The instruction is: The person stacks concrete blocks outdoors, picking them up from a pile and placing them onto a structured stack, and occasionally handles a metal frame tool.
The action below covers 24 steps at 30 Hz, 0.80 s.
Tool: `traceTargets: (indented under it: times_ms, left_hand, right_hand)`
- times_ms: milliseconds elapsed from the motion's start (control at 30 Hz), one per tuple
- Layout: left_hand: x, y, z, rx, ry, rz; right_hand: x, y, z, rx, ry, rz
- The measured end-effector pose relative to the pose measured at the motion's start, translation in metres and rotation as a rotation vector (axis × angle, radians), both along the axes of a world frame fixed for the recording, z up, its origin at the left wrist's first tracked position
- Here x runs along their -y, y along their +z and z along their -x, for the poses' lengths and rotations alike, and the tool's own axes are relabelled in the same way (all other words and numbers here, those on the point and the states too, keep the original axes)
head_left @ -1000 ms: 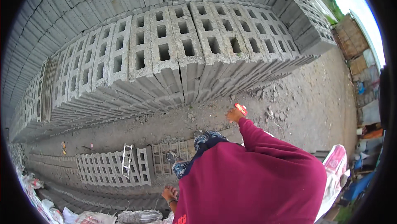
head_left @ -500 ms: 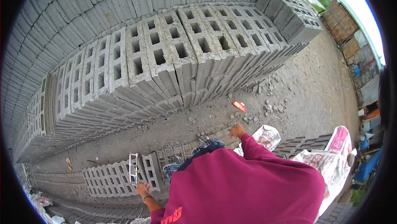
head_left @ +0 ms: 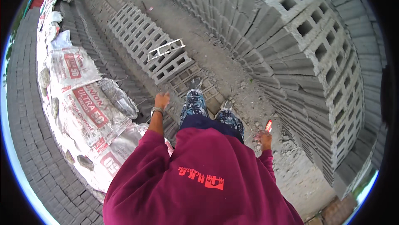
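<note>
My left hand [head_left: 161, 100], with a band at the wrist, hangs loosely open and holds nothing. It is between the cement sacks [head_left: 89, 104] and the near end of a low row of grey hollow blocks [head_left: 137, 34]. Across that row's near end lies a white ladder-like frame [head_left: 165, 50], apart from the hand. My right hand [head_left: 263, 139] hangs at my other side, fingers loosely apart, nothing visible in them. Just past its fingertips in view, a red wrapper [head_left: 269, 125] lies on the ground.
A tall stack of hollow blocks [head_left: 266, 59] rises on the right. Stones weigh down the sacks on the left, with dark paver-like rows [head_left: 35, 113] beyond. A block-patterned strip [head_left: 183, 84] lies by my feet. Rubble [head_left: 286, 135] is scattered near the right stack.
My view has swung round to the left, so the tall stack is now on my right and the sacks on my left. The white frame still lies on the block row.
</note>
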<state>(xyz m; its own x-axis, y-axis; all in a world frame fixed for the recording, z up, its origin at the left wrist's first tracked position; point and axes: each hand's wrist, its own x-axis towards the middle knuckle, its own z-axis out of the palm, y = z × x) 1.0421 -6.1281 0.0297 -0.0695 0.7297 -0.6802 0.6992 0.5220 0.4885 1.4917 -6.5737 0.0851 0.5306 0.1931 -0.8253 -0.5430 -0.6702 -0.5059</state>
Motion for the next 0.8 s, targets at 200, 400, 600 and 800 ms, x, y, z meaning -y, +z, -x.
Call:
traceTargets:
  times_ms: [200, 400, 600, 800]
  left_hand:
    - [-0.022, -0.083, 0.004, -0.214, -0.123, -0.039]
    - [-0.099, -0.185, -0.04, -0.306, -0.141, -0.042]
    - [-0.188, -0.312, -0.071, -0.458, -0.268, -0.036]
    - [-0.159, -0.382, -0.102, -0.648, 0.123, -0.435]
  right_hand:
    - [0.004, 0.049, 0.012, 0.118, 0.18, 0.241]
    - [-0.009, 0.098, 0.068, -0.112, 0.246, 0.562]
    - [-0.002, 0.12, 0.112, -0.358, 0.204, 0.84]
    - [-0.018, 0.135, 0.132, -0.444, 0.1, 1.003]
